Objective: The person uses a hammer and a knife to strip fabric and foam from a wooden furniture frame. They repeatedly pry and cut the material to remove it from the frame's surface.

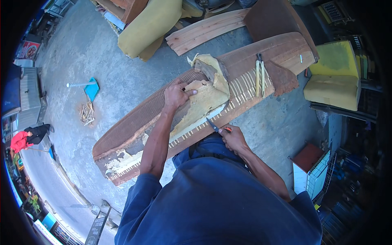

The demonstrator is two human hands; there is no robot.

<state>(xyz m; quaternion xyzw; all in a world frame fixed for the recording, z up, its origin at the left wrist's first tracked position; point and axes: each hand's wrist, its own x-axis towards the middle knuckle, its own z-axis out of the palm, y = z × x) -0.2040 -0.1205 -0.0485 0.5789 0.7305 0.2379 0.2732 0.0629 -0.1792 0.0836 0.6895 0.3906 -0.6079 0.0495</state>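
The grey concrete floor [122, 77] forms the ground of the scene. Across it, rising diagonally from lower left to upper right in front of the person, lies the long brown padded frame [139, 122], ribbed along its far side. A yellow chair [331, 87] stands beyond its right end; a wooden plank [208, 30] lies beyond its far side. Over the frame's middle is a torn, crumpled tan sheet [209, 97]. At left, a blue dustpan [92, 89] rests on the floor. The left hand [176, 94] is partly curled on the sheet's torn left edge, thumb extended; whether it pinches the material cannot be told. The right hand [233, 139] is closed around the orange handle of a cutting tool. Pincers [257, 79] with pale handles lie on the frame, right of the sheet. The smaller cutting tool [211, 124] points its dark blade toward the frame's near edge, where short pale strips [188, 134] form a row.
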